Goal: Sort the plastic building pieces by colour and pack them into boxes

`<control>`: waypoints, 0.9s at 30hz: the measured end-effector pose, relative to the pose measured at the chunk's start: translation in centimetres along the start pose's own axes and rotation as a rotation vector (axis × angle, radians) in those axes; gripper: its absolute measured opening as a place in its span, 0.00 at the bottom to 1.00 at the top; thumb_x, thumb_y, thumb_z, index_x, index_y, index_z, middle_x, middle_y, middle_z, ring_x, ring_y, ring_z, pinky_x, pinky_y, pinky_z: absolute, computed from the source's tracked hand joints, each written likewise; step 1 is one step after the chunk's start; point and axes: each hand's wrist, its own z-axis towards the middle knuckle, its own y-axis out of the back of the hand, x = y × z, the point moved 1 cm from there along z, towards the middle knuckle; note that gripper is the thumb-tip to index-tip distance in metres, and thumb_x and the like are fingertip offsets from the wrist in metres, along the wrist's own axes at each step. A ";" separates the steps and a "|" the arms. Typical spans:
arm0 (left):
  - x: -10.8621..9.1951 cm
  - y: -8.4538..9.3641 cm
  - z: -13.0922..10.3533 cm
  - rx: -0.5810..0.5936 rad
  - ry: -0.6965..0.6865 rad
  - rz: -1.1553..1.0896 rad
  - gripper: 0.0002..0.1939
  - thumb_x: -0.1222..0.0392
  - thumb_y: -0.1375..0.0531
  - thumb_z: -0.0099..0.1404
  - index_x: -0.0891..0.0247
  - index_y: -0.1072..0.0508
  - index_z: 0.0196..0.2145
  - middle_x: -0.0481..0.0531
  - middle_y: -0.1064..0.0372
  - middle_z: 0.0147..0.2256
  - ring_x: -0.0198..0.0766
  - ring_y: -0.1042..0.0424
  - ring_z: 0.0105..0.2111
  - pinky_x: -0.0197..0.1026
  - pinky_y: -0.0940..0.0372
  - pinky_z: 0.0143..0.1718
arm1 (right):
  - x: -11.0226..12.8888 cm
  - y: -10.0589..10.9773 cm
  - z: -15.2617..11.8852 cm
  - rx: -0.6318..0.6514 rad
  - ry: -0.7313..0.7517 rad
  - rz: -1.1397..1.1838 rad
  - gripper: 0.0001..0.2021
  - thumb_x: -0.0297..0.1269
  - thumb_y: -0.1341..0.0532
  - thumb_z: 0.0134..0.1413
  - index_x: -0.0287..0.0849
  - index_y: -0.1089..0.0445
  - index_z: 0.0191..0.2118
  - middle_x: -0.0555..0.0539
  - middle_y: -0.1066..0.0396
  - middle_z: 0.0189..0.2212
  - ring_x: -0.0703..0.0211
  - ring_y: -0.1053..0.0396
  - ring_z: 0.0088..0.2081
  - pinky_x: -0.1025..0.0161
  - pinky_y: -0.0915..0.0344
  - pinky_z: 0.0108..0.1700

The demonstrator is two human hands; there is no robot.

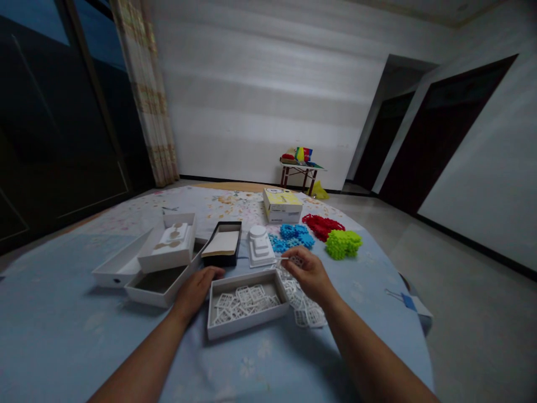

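Observation:
My right hand (308, 274) is closed in a pinch on a thin white plastic piece (285, 258), above the far right corner of a white open box (247, 324). Inside that box lie several white lattice-like plastic pieces (243, 302). More such white pieces (308, 310) are spread on the cloth beneath and beside my right hand. My left hand (195, 294) rests on the table by the box's left end, fingers stretched toward its far left corner, holding nothing that I can see. Just beyond it stands a black box (222, 258) with a cream insert.
White boxes and lids (168, 252) are stacked at left. Behind the open box lie a white moulded tray (260, 246), blue pieces (293, 238), red pieces (323, 226) and lime-green pieces (344, 244). A yellow-and-white carton (282, 206) stands at the back of the cloth-covered table (251, 369).

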 end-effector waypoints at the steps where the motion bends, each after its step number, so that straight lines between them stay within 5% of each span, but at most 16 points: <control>1: 0.0 0.0 0.0 -0.003 -0.009 -0.009 0.24 0.48 0.57 0.62 0.60 0.25 0.35 0.52 0.26 0.38 0.45 0.30 0.43 0.46 0.39 0.48 | 0.6 -0.8 -0.1 0.036 0.017 -0.013 0.07 0.38 0.40 0.50 0.42 0.29 0.34 0.48 0.30 0.34 0.59 0.33 0.37 0.61 0.37 0.41; 7: -0.2 0.1 -0.2 -0.013 -0.026 -0.030 0.24 0.48 0.57 0.62 0.60 0.25 0.34 0.52 0.26 0.38 0.45 0.30 0.43 0.46 0.39 0.48 | 2.0 -2.9 -0.8 0.229 0.056 0.014 0.14 0.41 0.39 0.51 0.44 0.28 0.43 0.45 0.28 0.42 0.58 0.31 0.42 0.60 0.35 0.45; 12: -0.3 0.2 -0.3 0.002 -0.016 -0.037 0.24 0.47 0.57 0.62 0.59 0.25 0.35 0.51 0.26 0.38 0.45 0.30 0.43 0.47 0.38 0.48 | -0.5 1.5 -0.4 0.132 -0.043 -0.185 0.16 0.43 0.42 0.53 0.42 0.29 0.45 0.43 0.28 0.42 0.56 0.30 0.40 0.58 0.34 0.43; 18: -0.2 0.2 0.0 0.030 0.027 -0.002 0.25 0.45 0.58 0.61 0.59 0.25 0.36 0.52 0.26 0.39 0.46 0.30 0.44 0.48 0.39 0.49 | -4.8 7.0 -1.4 0.302 -0.250 -0.666 0.29 0.49 0.38 0.46 0.39 0.35 0.53 0.38 0.33 0.50 0.47 0.37 0.51 0.53 0.42 0.53; 21: -0.2 0.3 -0.1 0.031 0.022 0.010 0.26 0.44 0.58 0.60 0.59 0.25 0.36 0.53 0.26 0.40 0.47 0.30 0.44 0.48 0.39 0.50 | -5.7 7.1 -2.0 0.392 -0.317 -0.725 0.36 0.51 0.34 0.38 0.40 0.36 0.55 0.38 0.37 0.54 0.44 0.41 0.54 0.53 0.44 0.54; 27: -0.1 0.3 -0.1 0.019 0.042 0.000 0.24 0.45 0.56 0.60 0.59 0.25 0.35 0.54 0.25 0.40 0.48 0.30 0.44 0.49 0.39 0.50 | -5.8 5.4 -1.9 0.429 -0.266 -0.621 0.27 0.41 0.32 0.37 0.43 0.31 0.48 0.42 0.32 0.44 0.50 0.35 0.45 0.58 0.39 0.48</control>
